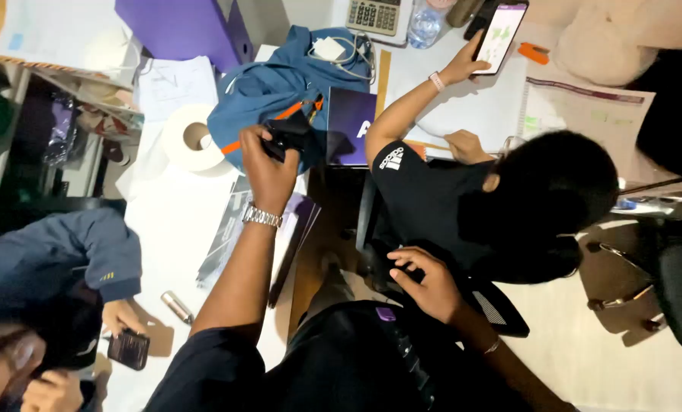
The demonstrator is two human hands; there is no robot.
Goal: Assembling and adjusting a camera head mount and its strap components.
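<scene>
The left hand (268,164), a metal link watch at its wrist, was curled tight around a small black boxy device (289,135), its fingers wrapped over the near end. The device stuck out of the grip toward two o'clock, its long axis running from about eight to two, and it hung just above a crumpled blue cloth bag with orange trim (280,84) on the white tabletop (173,221). A white roll of tissue (190,137) lay at nine o'clock from the device, near but apart. The right hand (425,282) was well away, at about five o'clock from the device, its fingers bent over the black back edge of an office chair (379,267); whether it truly clasped that edge I could not tell. So the left hand alone was at the device. A seated person in a black shirt occupied the chair, holding up a phone with a lit screen (499,34).
</scene>
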